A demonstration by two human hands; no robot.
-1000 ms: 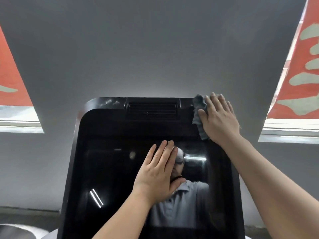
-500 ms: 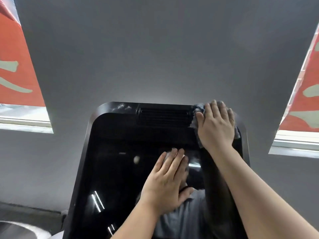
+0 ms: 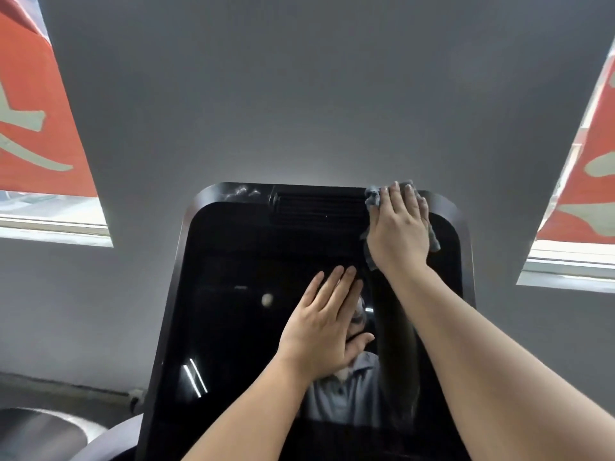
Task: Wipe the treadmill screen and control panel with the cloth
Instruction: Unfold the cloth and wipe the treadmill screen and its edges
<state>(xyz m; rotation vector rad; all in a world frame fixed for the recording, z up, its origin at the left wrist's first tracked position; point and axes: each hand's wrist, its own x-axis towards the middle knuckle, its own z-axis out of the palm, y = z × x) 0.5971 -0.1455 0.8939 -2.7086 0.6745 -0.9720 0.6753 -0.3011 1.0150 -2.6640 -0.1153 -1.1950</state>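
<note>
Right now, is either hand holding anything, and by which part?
The right hand presses the grey cloth flat under its palm on the treadmill console's upper right corner. The left hand lies open on the screen, holding nothing.

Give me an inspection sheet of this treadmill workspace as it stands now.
Surface: glossy black treadmill screen, tilted, reflecting the person and ceiling lights; pale smudges on the top left edge.
Job's things: crumpled grey cloth pressed at the screen's top right corner, beside the ribbed black vent.
Clutter: nothing seen.
Grippers: right hand flat over the cloth; left hand empty, palm flat on the glass.
Cables: nothing seen.
Surroundings: plain grey wall; red banners with pale markings at both sides above window strips.
</note>
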